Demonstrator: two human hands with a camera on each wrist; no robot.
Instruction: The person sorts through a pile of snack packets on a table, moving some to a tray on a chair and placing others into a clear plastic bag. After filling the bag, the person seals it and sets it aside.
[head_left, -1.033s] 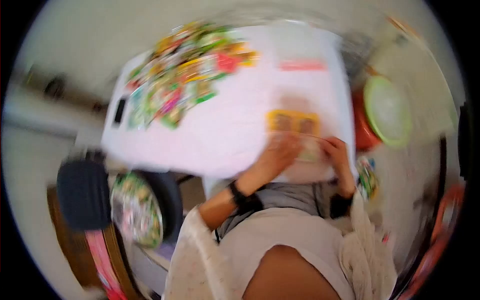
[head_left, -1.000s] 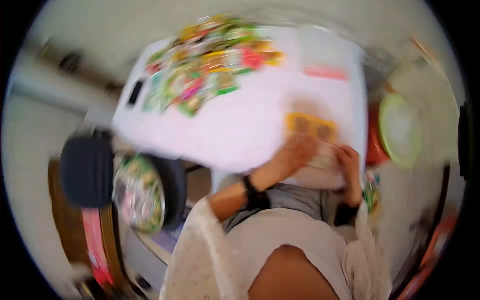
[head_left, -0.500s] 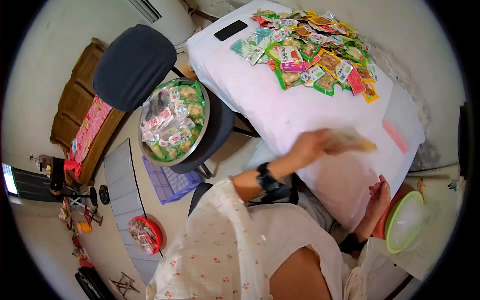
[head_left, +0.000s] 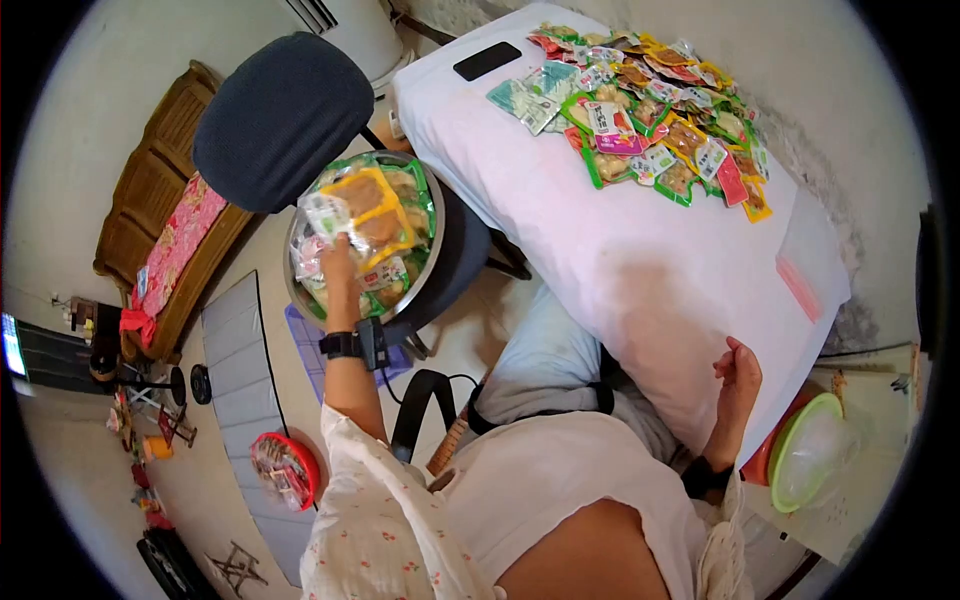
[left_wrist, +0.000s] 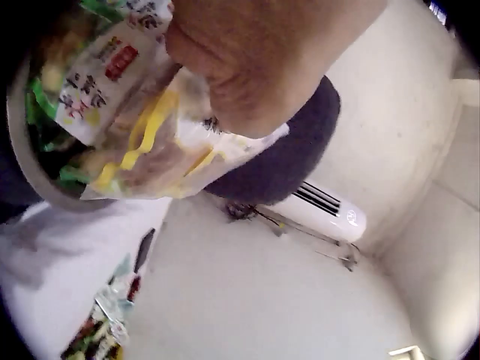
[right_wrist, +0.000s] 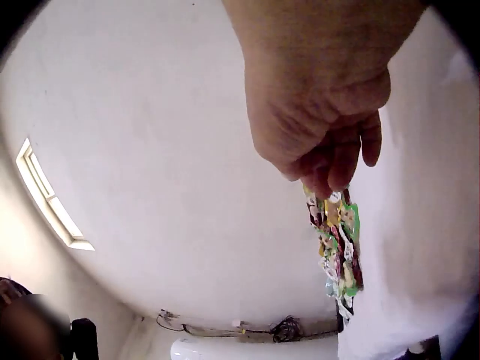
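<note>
My left hand (head_left: 338, 264) holds a clear plastic bag with yellow-edged snack packets (head_left: 378, 212) by its near side. The bag lies over a round metal basin (head_left: 437, 232) filled with green-edged snack packets, which stands on a dark chair. In the left wrist view the bag (left_wrist: 154, 154) overlaps the basin's rim, and the fingertips are hidden behind the hand. Above the near right part of the white-covered table, my right hand (head_left: 738, 378) hangs with loosely curled fingers and nothing in it.
On the table (head_left: 560, 230) lie a heap of snack packets (head_left: 660, 120), a black phone (head_left: 487, 62) and a clear bag with a pink strip (head_left: 798, 288). A green-rimmed tub (head_left: 790, 455) stands at the right. On the floor are a purple crate (head_left: 310, 350) and a red basin (head_left: 312, 470).
My left hand has carried the bag of yellow packets from the table leftward to the basin. My right hand let go of it and stays near the table's edge. The head view has turned left.
</note>
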